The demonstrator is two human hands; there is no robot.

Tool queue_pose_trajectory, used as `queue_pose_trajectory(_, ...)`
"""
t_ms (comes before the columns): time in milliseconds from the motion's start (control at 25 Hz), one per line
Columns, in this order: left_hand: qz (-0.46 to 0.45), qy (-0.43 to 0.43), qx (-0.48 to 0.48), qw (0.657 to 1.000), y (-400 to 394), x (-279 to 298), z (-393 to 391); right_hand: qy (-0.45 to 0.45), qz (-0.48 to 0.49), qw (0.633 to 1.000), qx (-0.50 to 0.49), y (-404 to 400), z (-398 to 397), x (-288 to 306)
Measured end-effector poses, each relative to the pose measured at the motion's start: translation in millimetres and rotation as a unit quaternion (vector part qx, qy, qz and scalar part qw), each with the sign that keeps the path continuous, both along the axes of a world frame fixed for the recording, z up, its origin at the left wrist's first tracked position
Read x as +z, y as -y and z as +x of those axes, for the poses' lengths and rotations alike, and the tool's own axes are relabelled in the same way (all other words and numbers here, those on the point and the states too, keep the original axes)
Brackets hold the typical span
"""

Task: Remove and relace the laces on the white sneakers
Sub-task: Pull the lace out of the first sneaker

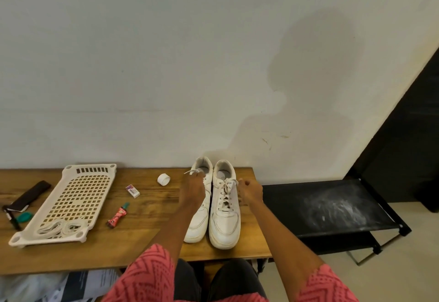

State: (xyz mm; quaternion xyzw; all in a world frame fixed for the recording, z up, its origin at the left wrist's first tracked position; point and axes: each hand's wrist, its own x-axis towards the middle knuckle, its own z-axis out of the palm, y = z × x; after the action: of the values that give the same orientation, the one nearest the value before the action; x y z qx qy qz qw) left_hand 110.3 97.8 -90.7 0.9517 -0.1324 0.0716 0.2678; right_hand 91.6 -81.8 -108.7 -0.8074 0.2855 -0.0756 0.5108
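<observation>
sneakers (215, 203) right of tray (69, 203), on table (152, 209)

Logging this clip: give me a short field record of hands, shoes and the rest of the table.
left hand: pinches a lace end above the left shoe
right hand: grip on the right shoe's lace
right shoe: laced
tray: holds coiled laces
table: also eraser, red tube, tape roll
</observation>
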Motion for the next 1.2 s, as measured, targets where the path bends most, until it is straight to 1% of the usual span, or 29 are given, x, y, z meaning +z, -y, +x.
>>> queue_pose_trajectory(120, -0.012, -0.031, -0.026, 0.999, 21, 9, 8, -0.002, -0.001, 0.999, 0.038, -6, 13, 5)
queue_pose_trajectory(280, -0.028, -0.076, -0.106, 0.991, 40, 2, 22, -0.030, -0.038, 0.997, 0.058, -9, 28, 2)
queue_pose_trajectory(480, -0.013, -0.090, -0.112, 0.990, 49, -7, 34, 0.022, 0.020, 0.995, 0.094, -6, 32, 3)
queue_pose_trajectory(640, 0.009, -0.074, -0.141, 0.987, 48, -10, 34, 0.020, 0.089, 0.991, 0.101, -8, 30, 8)
queue_pose_trajectory(680, 0.005, -0.070, -0.140, 0.988, 46, -11, 35, 0.019, 0.105, 0.991, 0.082, -8, 30, 12)
queue_pose_trajectory(720, -0.004, -0.065, -0.139, 0.988, 44, -14, 38, 0.023, 0.122, 0.991, 0.041, -4, 33, 13)
queue_pose_trajectory(840, -0.040, -0.064, -0.132, 0.988, 44, -21, 38, 0.058, 0.173, 0.975, -0.127, 29, 34, 19)
queue_pose_trajectory(880, -0.048, -0.065, -0.130, 0.988, 45, -21, 37, 0.067, 0.173, 0.971, -0.152, 42, 32, 19)
queue_pose_trajectory(920, -0.051, -0.067, -0.127, 0.988, 47, -19, 36, 0.076, 0.166, 0.970, -0.157, 50, 30, 18)
queue_pose_trajectory(1000, -0.042, -0.067, -0.125, 0.989, 49, -15, 36, 0.076, 0.132, 0.979, -0.132, 54, 26, 14)
queue_pose_trajectory(1120, -0.002, -0.100, -0.127, 0.987, 52, -6, 38, 0.011, 0.044, 0.999, -0.005, 40, 21, 6)
queue_pose_trajectory(1200, 0.027, -0.116, -0.114, 0.986, 56, 0, 37, -0.010, 0.028, 0.996, 0.078, 27, 15, 0)
